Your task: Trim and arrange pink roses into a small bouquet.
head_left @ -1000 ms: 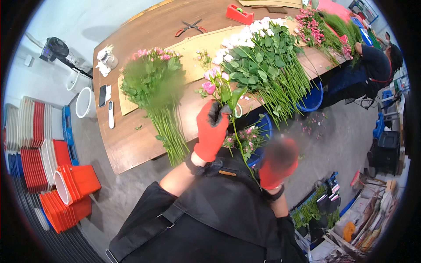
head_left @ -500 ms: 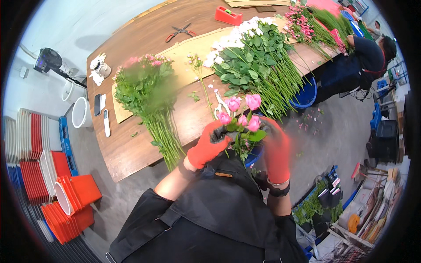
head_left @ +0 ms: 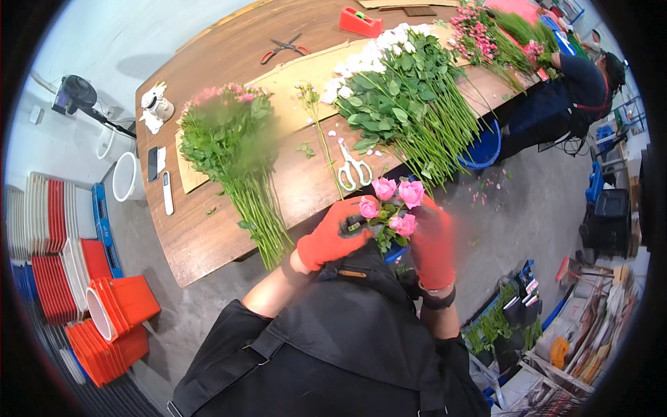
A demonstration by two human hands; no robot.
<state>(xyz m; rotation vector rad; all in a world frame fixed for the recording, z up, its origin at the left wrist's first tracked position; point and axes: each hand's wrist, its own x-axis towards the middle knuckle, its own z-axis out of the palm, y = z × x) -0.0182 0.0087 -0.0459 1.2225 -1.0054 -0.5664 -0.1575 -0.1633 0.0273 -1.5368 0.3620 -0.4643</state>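
My left hand (head_left: pixel 336 238), in a red glove with dark fingers, is closed at the left side of several pink roses (head_left: pixel 386 189), gripping them by their stems just below the blooms. Close on the other side is my right hand (head_left: pixel 433 240), also red-gloved. Motion smears it, and its fingers are hidden behind the flowers. Just beyond the blooms, white-handled scissors (head_left: pixel 353 171) lie at the table's near edge. One thin flower stem (head_left: pixel 321 135) stretches beside them. Below the roses, part of a blue container (head_left: pixel 397 251) shows.
Bunches of pink flowers (head_left: pixel 233 139) and white roses (head_left: pixel 410 97) cover parts of the wooden table (head_left: pixel 201 243), stems overhanging its near edge. Red-handled scissors (head_left: pixel 283 48) and a red tape dispenser (head_left: pixel 360 22) lie farther back. A person (head_left: pixel 556 104) works at right beside a blue bucket (head_left: pixel 484 147).
The roses have turned between my hands, and a green leaf on their right no longer shows. My right hand has shifted slightly left, its dark fingers now out of sight. The white-handled scissors show more fully.
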